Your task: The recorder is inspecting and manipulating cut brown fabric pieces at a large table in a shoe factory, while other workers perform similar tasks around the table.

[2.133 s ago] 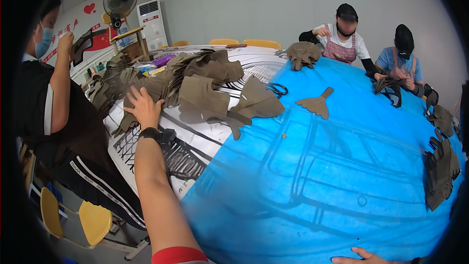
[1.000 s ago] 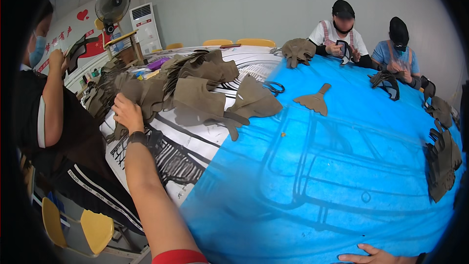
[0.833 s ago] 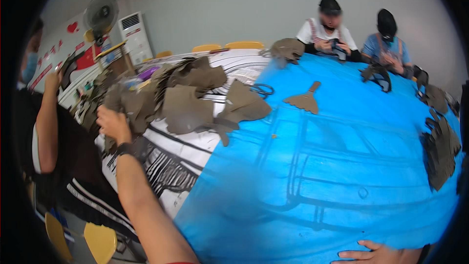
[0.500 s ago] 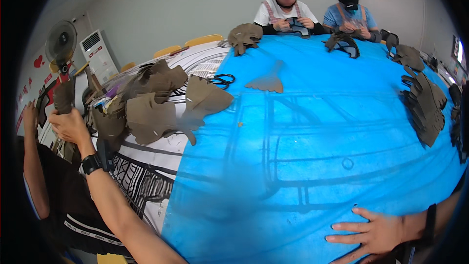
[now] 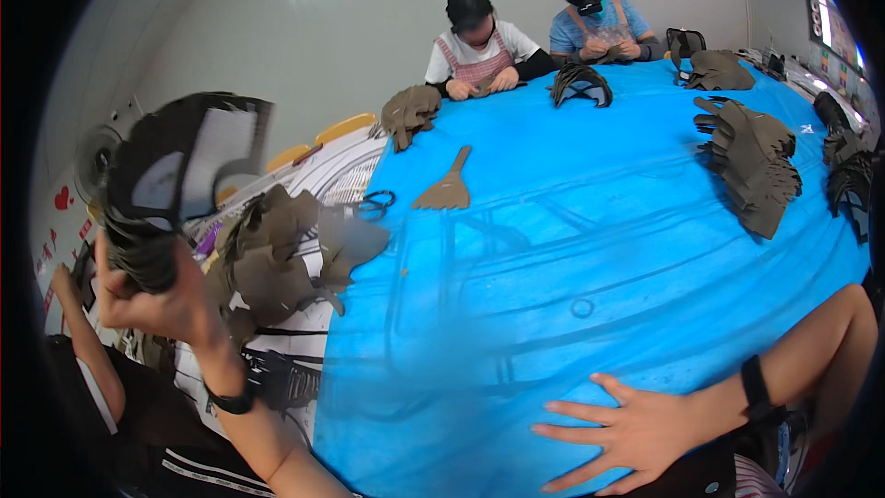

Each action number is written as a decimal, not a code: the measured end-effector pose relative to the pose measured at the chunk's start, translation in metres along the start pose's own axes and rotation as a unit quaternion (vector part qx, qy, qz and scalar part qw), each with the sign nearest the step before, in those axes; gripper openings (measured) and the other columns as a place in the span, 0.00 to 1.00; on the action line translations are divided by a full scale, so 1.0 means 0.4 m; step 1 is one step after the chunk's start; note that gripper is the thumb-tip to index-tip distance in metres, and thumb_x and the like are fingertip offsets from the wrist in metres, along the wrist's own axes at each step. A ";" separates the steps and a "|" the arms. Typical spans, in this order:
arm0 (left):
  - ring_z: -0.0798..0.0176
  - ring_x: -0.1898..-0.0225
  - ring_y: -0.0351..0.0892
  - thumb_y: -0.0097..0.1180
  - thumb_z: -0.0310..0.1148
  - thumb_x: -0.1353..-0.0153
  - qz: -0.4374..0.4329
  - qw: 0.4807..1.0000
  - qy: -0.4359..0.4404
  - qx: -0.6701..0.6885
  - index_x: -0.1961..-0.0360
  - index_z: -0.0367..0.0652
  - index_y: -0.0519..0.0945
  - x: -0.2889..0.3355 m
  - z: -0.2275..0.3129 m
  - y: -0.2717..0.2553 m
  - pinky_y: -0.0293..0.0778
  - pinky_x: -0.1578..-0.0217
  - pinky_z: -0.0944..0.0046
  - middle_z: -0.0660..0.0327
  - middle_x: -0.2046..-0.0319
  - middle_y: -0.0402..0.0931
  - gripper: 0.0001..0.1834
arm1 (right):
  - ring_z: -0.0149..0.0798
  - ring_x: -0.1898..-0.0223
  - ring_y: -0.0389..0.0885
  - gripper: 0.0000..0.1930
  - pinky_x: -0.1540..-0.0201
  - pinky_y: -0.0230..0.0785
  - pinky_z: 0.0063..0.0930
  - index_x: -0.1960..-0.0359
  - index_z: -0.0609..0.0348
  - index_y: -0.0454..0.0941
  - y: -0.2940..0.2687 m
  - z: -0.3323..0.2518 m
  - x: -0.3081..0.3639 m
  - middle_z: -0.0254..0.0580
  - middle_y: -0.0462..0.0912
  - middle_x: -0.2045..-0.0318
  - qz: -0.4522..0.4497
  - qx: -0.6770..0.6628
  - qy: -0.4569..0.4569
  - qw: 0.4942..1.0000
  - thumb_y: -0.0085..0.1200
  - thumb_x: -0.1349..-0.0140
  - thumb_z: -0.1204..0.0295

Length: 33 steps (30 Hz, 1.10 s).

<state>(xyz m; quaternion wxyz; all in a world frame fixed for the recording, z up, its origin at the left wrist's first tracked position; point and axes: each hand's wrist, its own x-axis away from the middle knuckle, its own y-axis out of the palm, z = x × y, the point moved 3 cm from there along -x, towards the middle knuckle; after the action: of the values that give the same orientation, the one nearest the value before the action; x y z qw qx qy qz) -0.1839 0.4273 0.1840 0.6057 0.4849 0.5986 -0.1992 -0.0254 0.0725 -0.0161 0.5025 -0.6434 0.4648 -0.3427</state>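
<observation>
My left hand is raised at the left, its fingers wrapped round the narrow end of a stack of dark shoe-upper pieces. The stack fans out above the hand, with pale grey panels set in dark edging; it is partly blurred. On the blue sheet at the near right, my right hand lies flat with fingers spread, holding nothing. Loose brown cut pieces are heaped just beyond my left hand. A single brown fan-shaped piece lies farther out on the sheet.
Black-handled scissors lie beside the heap. More brown bundles rest at the right and far edge. Two people work with their hands across the table. Another person's arm shows at the far left, near a fan.
My left hand has lifted and turned the stack, bringing its panels into sight. The view has swung right. My right hand remains flat on the sheet; the far-left co-worker's hands have lowered their piece.
</observation>
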 end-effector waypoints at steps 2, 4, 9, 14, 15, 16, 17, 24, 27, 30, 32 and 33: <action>0.52 0.48 0.75 0.68 0.22 0.48 0.013 0.998 -0.010 0.058 0.59 0.40 0.56 0.002 0.076 0.012 0.69 0.42 0.58 0.40 0.44 0.69 0.29 | 0.59 0.29 0.56 0.31 0.38 0.53 0.72 0.36 0.28 0.71 -0.008 -0.006 -0.002 0.51 0.57 0.28 0.065 0.019 -0.034 0.997 0.57 0.44 0.51; 0.49 0.46 0.75 0.69 0.25 0.46 -0.020 0.989 -0.026 0.144 0.58 0.41 0.55 0.004 0.199 0.039 0.69 0.41 0.58 0.39 0.44 0.68 0.30 | 0.58 0.27 0.52 0.30 0.39 0.51 0.74 0.32 0.22 0.63 0.009 0.016 -0.006 0.50 0.54 0.27 0.051 0.040 -0.035 0.997 0.48 0.38 0.46; 0.48 0.43 0.72 0.73 0.29 0.50 -0.175 0.908 -0.022 0.381 0.57 0.44 0.54 -0.037 0.455 0.046 0.66 0.41 0.54 0.39 0.44 0.69 0.34 | 0.60 0.27 0.47 0.31 0.42 0.55 0.76 0.30 0.21 0.58 0.037 0.015 0.020 0.55 0.48 0.26 0.084 0.074 -0.071 0.991 0.47 0.36 0.46; 0.46 0.45 0.73 0.71 0.21 0.59 -0.266 0.837 -0.036 0.477 0.57 0.44 0.55 0.008 0.694 0.038 0.67 0.42 0.53 0.40 0.46 0.71 0.36 | 0.59 0.26 0.45 0.30 0.39 0.52 0.76 0.30 0.19 0.59 0.067 0.023 0.023 0.55 0.48 0.27 0.099 0.085 -0.056 0.990 0.47 0.35 0.45; 0.45 0.46 0.74 0.71 0.19 0.61 -0.272 0.836 -0.045 0.475 0.58 0.44 0.55 0.027 0.743 0.031 0.68 0.44 0.53 0.40 0.46 0.71 0.36 | 0.59 0.26 0.45 0.30 0.38 0.51 0.75 0.30 0.19 0.59 0.073 0.023 0.025 0.56 0.51 0.28 0.130 0.080 -0.064 0.986 0.47 0.35 0.45; 0.44 0.47 0.74 0.68 0.17 0.61 -0.274 0.830 -0.041 0.483 0.58 0.44 0.56 0.053 0.792 0.029 0.70 0.46 0.54 0.40 0.47 0.71 0.35 | 0.58 0.26 0.45 0.30 0.37 0.50 0.75 0.30 0.19 0.60 0.075 0.026 0.028 0.56 0.54 0.29 0.160 0.076 -0.072 0.982 0.47 0.35 0.45; 0.44 0.48 0.75 0.68 0.16 0.63 -0.279 0.826 -0.031 0.489 0.59 0.44 0.57 0.052 0.847 0.015 0.71 0.49 0.52 0.40 0.47 0.71 0.35 | 0.55 0.26 0.47 0.29 0.38 0.48 0.77 0.32 0.19 0.62 0.069 0.031 0.023 0.55 0.62 0.32 0.095 0.019 -0.062 0.993 0.47 0.36 0.44; 0.40 0.52 0.78 0.62 0.20 0.64 -0.247 0.837 0.086 0.481 0.64 0.45 0.59 0.055 1.126 -0.072 0.69 0.51 0.38 0.39 0.49 0.75 0.28 | 0.38 0.52 0.78 0.23 0.38 0.62 0.32 0.41 0.57 0.72 0.079 0.014 0.169 0.43 0.82 0.52 0.161 -0.579 -0.029 0.799 0.57 0.39 0.69; 0.43 0.50 0.79 0.56 0.26 0.52 -0.303 0.808 0.160 0.480 0.73 0.46 0.61 0.060 1.187 -0.125 0.69 0.50 0.36 0.43 0.51 0.77 0.14 | 0.44 0.50 0.78 0.22 0.33 0.56 0.48 0.44 0.56 0.73 0.180 -0.063 0.208 0.43 0.82 0.54 0.238 -0.108 0.027 0.965 0.56 0.41 0.68; 0.43 0.49 0.78 0.57 0.28 0.51 -0.313 0.802 0.188 0.472 0.75 0.49 0.62 0.110 1.205 -0.180 0.68 0.50 0.35 0.45 0.49 0.77 0.13 | 0.48 0.51 0.78 0.26 0.31 0.47 0.62 0.42 0.51 0.74 0.156 -0.096 0.319 0.41 0.81 0.56 0.276 0.166 -0.053 0.945 0.54 0.44 0.65; 0.44 0.47 0.77 0.57 0.30 0.50 -0.326 0.803 0.179 0.466 0.76 0.51 0.64 0.137 1.209 -0.205 0.67 0.50 0.34 0.47 0.48 0.77 0.12 | 0.46 0.51 0.78 0.22 0.30 0.48 0.58 0.45 0.46 0.77 0.143 -0.082 0.384 0.42 0.81 0.55 0.120 0.064 -0.144 0.980 0.54 0.44 0.66; 0.44 0.46 0.77 0.56 0.29 0.50 -0.343 0.798 0.178 0.461 0.76 0.51 0.64 0.145 1.211 -0.216 0.67 0.50 0.33 0.48 0.48 0.77 0.11 | 0.43 0.45 0.73 0.29 0.34 0.54 0.56 0.41 0.44 0.77 0.152 -0.078 0.416 0.35 0.79 0.48 0.007 0.073 -0.141 0.987 0.59 0.49 0.60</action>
<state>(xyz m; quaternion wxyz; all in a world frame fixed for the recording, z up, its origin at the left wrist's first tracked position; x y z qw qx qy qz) 0.0146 0.0079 0.0102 0.0848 0.4965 0.6604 -0.5569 -0.0138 -0.0986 -0.0710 0.6113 -0.6436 0.3673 -0.2779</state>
